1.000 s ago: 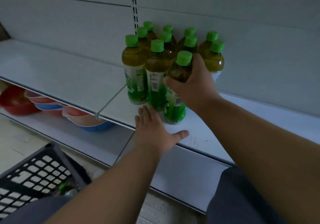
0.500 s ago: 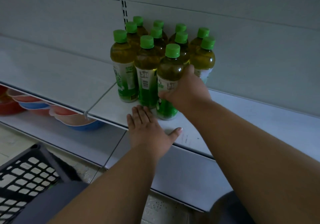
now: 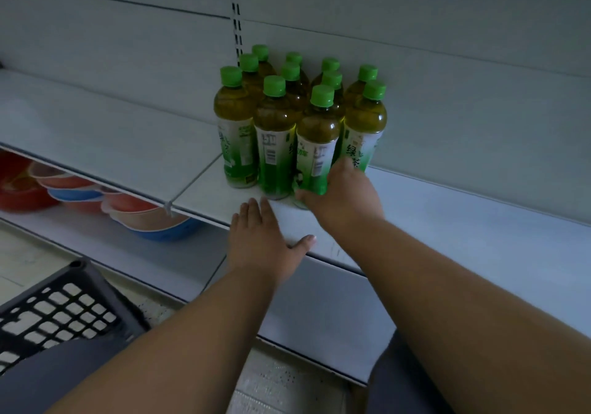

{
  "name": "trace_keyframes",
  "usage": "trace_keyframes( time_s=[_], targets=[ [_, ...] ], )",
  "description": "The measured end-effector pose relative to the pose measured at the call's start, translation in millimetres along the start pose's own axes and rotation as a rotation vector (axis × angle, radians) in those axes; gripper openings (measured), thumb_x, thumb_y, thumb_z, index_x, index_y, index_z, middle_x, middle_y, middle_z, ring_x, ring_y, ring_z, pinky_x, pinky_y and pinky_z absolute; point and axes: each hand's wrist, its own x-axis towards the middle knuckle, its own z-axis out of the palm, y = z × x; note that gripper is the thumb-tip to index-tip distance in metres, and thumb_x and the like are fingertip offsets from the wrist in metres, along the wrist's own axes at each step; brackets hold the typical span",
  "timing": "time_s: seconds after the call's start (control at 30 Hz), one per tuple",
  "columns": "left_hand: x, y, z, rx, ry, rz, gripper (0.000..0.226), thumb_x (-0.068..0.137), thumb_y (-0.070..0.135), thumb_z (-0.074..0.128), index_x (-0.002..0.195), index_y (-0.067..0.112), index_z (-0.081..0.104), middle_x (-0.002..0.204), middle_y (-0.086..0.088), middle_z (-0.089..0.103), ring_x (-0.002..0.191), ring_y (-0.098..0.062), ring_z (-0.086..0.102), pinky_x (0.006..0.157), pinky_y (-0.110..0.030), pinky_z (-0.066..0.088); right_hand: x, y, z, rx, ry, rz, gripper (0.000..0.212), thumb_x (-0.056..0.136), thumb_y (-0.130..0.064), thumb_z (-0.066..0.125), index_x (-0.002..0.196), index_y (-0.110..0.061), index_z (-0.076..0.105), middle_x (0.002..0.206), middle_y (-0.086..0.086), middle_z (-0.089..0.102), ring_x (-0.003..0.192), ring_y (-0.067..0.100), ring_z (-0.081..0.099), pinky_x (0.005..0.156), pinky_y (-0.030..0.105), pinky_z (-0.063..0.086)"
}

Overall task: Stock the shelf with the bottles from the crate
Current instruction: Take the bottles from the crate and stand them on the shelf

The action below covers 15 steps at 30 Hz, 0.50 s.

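Right hand (image 3: 343, 194) wrapped low around the front green-tea bottle (image 3: 316, 145), fingers (image 3: 308, 194) curled across the base of its label; bottle upright, standing on the white shelf (image 3: 447, 222). Green cap well above the fingers.

Left hand (image 3: 260, 241) flat on the shelf, palm down, fingers together and stretched out, thumb splayed toward the right hand; holding nothing. Its fingertips (image 3: 256, 204) lie just short of the neighbouring bottle (image 3: 273, 145), which stands touching the held one on its left.

Beyond the right fingers: cluster of green-capped tea bottles (image 3: 331, 71), packed tight in rows back to the rear panel. One bottle (image 3: 366, 126) just behind the right hand, label partly hidden by it.

Below and left of the left hand: black lattice crate (image 3: 64, 311) on the floor, contents not visible. Lower shelf, left of the fingers: stacked plastic bowls (image 3: 147, 218), red and blue.
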Motion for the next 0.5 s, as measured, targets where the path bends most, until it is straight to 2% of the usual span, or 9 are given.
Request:
trace_keyframes(
  time_s=[0.13,0.2,0.3,0.5],
  targets=[
    [-52.8,-50.9,-26.7,-0.025,0.164,0.076,0.094,0.081,0.068,0.063,0.15,0.009,0.039,0.147,-0.014,0.049,0.135,-0.031,0.044,0.11,-0.042,0.033,-38.1,-26.9,20.7,-0.178,-0.125,-0.239,0.069,0.08,-0.055,0.068,0.133,-0.02,0.042,0.125,0.009,0.051,0.114,0.031,0.052,0.093,0.044,0.049],
    [-78.6,-85.1,-47.5,-0.009,0.181,0.043,0.082,0.08,0.06,0.07,0.143,0.012,0.049,0.136,-0.011,0.058,0.124,-0.032,0.051,0.101,-0.043,0.04,-56.1,-51.5,33.0,-0.224,-0.189,-0.362,0.067,0.082,-0.053,0.065,0.136,-0.022,0.04,0.131,0.011,0.048,0.12,0.034,0.047,0.095,0.045,0.044],
    [-121.1,-135.2,-84.1,0.071,0.161,-0.104,0.079,0.081,0.061,0.067,0.145,0.018,0.047,0.136,-0.007,0.057,0.124,-0.03,0.049,0.101,-0.044,0.041,-83.8,-92.5,49.6,-0.259,-0.25,-0.553,0.059,0.084,-0.05,0.063,0.132,-0.024,0.041,0.128,0.011,0.047,0.119,0.034,0.046,0.092,0.045,0.041],
    [-221.3,-209.7,-135.3,0.158,0.2,-0.4,0.073,0.082,0.066,0.062,0.143,0.03,0.046,0.129,0.0,0.058,0.118,-0.025,0.053,0.096,-0.04,0.046,-144.9,-172.4,84.8,-0.294,-0.372,-0.883,0.063,0.085,-0.055,0.062,0.137,-0.028,0.04,0.132,0.009,0.046,0.123,0.033,0.045,0.097,0.048,0.041]
  ],
)
